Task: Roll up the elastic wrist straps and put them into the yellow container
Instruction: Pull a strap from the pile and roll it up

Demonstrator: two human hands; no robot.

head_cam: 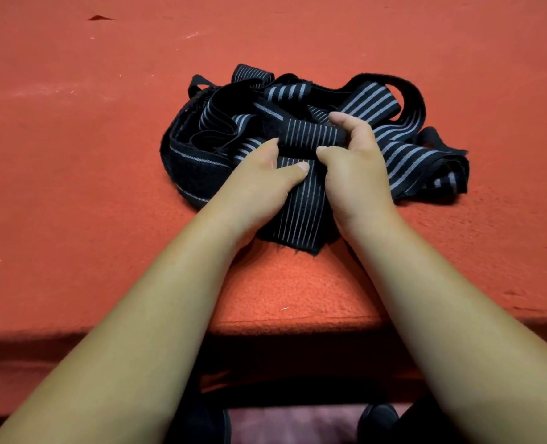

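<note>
Both hands are gripping one black, grey-striped wrist strap (301,200) at the near edge of the tangled strap pile (298,123) lying on the red table (73,155). The left hand (259,184) is pinching its flat length with thumb on top, while the right hand (352,161) is curling round the rolled part

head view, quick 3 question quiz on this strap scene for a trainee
1. True or false: the yellow container is in view.
2. Whose grip is on the partly rolled strap? A) left hand only B) right hand only C) both
3. Fill in: the loose straps lie in a heap on a ___ cloth.
Key: 1 false; 2 C; 3 red
</note>
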